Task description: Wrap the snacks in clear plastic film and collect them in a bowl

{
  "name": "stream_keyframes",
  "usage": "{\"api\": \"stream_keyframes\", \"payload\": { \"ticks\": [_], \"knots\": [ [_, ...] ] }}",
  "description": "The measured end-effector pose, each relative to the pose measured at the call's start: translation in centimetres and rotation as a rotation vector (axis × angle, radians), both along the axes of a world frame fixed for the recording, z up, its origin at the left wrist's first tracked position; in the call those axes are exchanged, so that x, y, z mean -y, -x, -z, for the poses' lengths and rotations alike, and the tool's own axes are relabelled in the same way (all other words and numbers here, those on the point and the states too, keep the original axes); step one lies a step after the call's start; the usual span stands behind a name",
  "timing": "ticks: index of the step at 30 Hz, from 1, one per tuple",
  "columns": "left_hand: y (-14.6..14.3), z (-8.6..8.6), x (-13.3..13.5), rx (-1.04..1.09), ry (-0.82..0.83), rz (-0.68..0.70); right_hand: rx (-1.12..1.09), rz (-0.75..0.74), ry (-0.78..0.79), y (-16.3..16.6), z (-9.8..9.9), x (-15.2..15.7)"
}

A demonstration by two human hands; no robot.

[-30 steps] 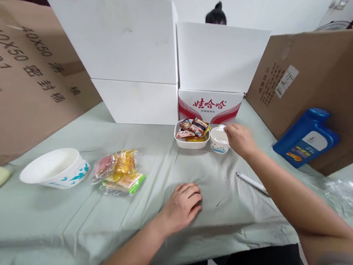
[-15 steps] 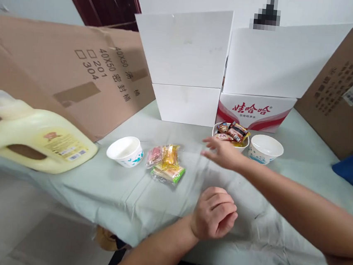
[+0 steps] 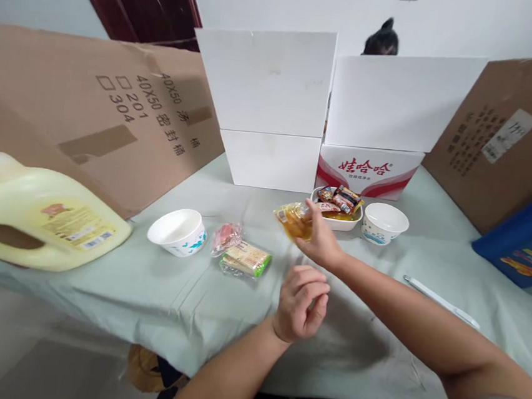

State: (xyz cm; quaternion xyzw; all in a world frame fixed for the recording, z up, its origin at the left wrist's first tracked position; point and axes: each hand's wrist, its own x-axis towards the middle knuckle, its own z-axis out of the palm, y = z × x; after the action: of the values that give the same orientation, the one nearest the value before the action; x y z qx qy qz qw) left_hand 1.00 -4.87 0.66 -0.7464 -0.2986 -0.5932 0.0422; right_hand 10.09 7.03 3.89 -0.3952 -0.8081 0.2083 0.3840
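Note:
My right hand [image 3: 321, 239] pinches a snack in a clear and yellow wrapper [image 3: 296, 222] between thumb and fingers, held up just left of a white dish [image 3: 346, 225] of wrapped snacks. Closer to me, my left hand [image 3: 302, 303] is loosely curled, with nothing showing in it. Left of both hands, a green-edged cracker packet [image 3: 246, 257] and a pink snack in clear wrap [image 3: 227, 238] lie on the cloth. A white paper bowl [image 3: 178, 232] with a blue pattern stands left of these packets. Its match, another paper bowl [image 3: 384, 225], stands beside the dish.
A pale yellow jug [image 3: 81, 207] lies at the left. White boxes [image 3: 274, 159] are stacked behind, with cardboard [image 3: 159, 133] on the left and a carton [image 3: 513, 123] on the right. A blue container [image 3: 525, 240] and a slim white stick [image 3: 442, 301] are at the right.
My right hand has taken hold of the yellow-wrapped snack and lifted it from beside the other packets toward the dish. My left hand stays curled. The view has shifted slightly.

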Motion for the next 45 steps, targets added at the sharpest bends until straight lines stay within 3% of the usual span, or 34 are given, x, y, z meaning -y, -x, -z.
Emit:
{"api": "stream_keyframes", "payload": {
  "ticks": [2,4,7,11,14,16,18,21,25,29,32,37,40,45],
  "knots": [
    [-0.2,0.4,-0.1,0.023,0.043,-0.098,0.204,-0.016,-0.322,-5.4,0.0,1.1],
    [-0.6,1.0,-0.4,-0.010,0.098,-0.145,0.471,-0.138,-0.465,-10.1,0.5,3.3],
    [-1.7,1.9,-0.9,-0.262,0.213,0.022,0.674,-0.268,-0.429,-14.6,1.6,7.5],
    [-2.9,2.5,-1.2,-0.535,0.261,0.218,0.549,-0.256,-0.295,-18.0,2.0,11.5],
    [-3.1,2.4,-1.0,-0.478,0.234,0.233,0.406,0.056,-0.278,-21.3,2.4,12.0],
    [-3.1,2.2,-0.9,-0.411,0.199,0.234,0.454,0.372,-0.229,-23.7,3.3,11.3],
    [-2.9,2.1,-0.8,-0.351,0.186,0.218,0.584,0.570,-0.124,-25.5,4.1,10.6],
    [-2.7,2.2,-0.9,-0.275,0.260,0.174,0.620,0.561,-0.037,-25.3,4.4,10.3],
    [-2.6,2.3,-1.3,-0.245,0.393,0.156,0.433,0.255,-0.145,-20.3,2.7,11.5],
    [-2.5,2.2,-1.6,-0.291,0.408,0.217,0.602,0.079,-0.238,-17.0,1.7,12.1],
    [-2.5,2.2,-1.6,-0.274,0.402,0.223,0.649,0.133,-0.226,-19.1,2.6,11.5],
    [-2.6,2.3,-1.3,-0.273,0.415,0.204,0.706,0.416,-0.169,-25.7,4.4,10.6],
    [-3.0,2.3,-1.2,-0.301,0.444,0.213,0.601,0.461,-0.173,-25.5,4.1,11.0],
    [-3.4,2.0,-1.2,-0.368,0.469,0.197,0.255,0.076,-0.069,-18.3,2.6,11.8]
  ]
}}
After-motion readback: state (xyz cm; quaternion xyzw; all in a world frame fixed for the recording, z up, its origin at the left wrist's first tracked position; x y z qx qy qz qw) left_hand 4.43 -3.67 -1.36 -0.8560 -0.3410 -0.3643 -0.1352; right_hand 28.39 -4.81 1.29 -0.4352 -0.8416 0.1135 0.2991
